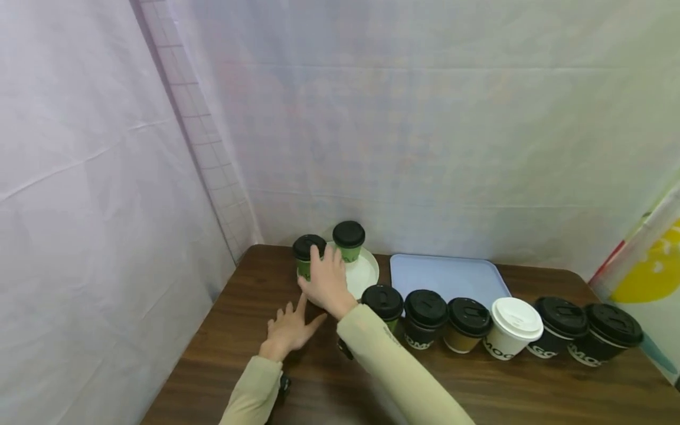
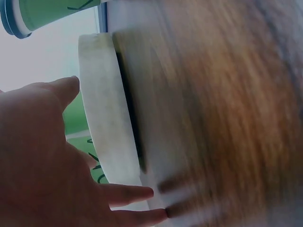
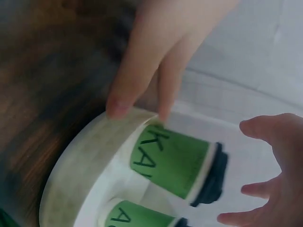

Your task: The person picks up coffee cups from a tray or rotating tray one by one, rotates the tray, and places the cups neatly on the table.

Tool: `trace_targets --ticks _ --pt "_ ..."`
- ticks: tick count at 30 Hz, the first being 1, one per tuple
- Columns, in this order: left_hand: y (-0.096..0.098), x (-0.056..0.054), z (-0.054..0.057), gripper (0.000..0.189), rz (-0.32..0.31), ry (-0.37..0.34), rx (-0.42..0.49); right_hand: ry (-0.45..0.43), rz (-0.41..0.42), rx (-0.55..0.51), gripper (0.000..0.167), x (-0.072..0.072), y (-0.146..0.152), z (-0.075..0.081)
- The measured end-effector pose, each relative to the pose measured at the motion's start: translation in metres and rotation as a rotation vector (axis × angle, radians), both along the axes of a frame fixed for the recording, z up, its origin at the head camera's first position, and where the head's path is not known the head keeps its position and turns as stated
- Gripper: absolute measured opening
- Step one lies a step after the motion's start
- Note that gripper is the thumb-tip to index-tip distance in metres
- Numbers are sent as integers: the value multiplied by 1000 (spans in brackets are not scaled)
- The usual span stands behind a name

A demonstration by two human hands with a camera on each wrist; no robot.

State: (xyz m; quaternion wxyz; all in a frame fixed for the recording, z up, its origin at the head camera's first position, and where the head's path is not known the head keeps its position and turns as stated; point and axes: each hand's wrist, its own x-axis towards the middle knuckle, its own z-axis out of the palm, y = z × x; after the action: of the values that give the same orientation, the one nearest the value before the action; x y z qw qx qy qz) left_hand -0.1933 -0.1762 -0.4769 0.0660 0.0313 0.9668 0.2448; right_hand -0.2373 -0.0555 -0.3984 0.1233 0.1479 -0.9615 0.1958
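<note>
Two green paper cups with black lids stand on a round white plate with a raised rim (image 1: 366,273) at the back left. My right hand (image 1: 327,280) reaches over the plate by the left green cup (image 1: 304,268); its spread fingers are apart from the lid in the right wrist view (image 3: 277,172). The other green cup (image 1: 350,252) stands behind and to the right. On the near left side, my left hand (image 1: 289,332) has its fingers spread, fingertips close to the plate's rim (image 2: 106,109). Neither hand holds anything.
A row of lidded cups runs rightward: green (image 1: 383,304), black (image 1: 425,313), brown (image 1: 467,324), white (image 1: 512,330), then two black ones (image 1: 558,327) (image 1: 605,336). Behind them lies a pale blue tray (image 1: 446,274). White curtains (image 1: 414,130) enclose the wooden table (image 1: 228,336).
</note>
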Motion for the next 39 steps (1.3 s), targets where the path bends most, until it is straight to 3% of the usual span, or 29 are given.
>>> trace_targets --ticks 5,9,15,25,33,39 --pt "10 -2 -1 90 -19 3 7 -108 -95 73 79 -28 -4 -4" --pt "16 -1 -4 89 -33 -3 0 -110 -124 90 79 -40 -4 -12" --pt "26 1 -9 81 -54 0 14 -98 -176 125 74 -51 -3 -18" --pt "35 -2 -4 78 -83 -2 5 -55 -204 94 56 -59 7 -18" --pt "37 -8 -5 80 -93 -17 10 -37 -217 135 58 -56 15 -13" --pt "37 -12 -6 82 -98 -4 6 84 -176 58 58 -33 24 3"
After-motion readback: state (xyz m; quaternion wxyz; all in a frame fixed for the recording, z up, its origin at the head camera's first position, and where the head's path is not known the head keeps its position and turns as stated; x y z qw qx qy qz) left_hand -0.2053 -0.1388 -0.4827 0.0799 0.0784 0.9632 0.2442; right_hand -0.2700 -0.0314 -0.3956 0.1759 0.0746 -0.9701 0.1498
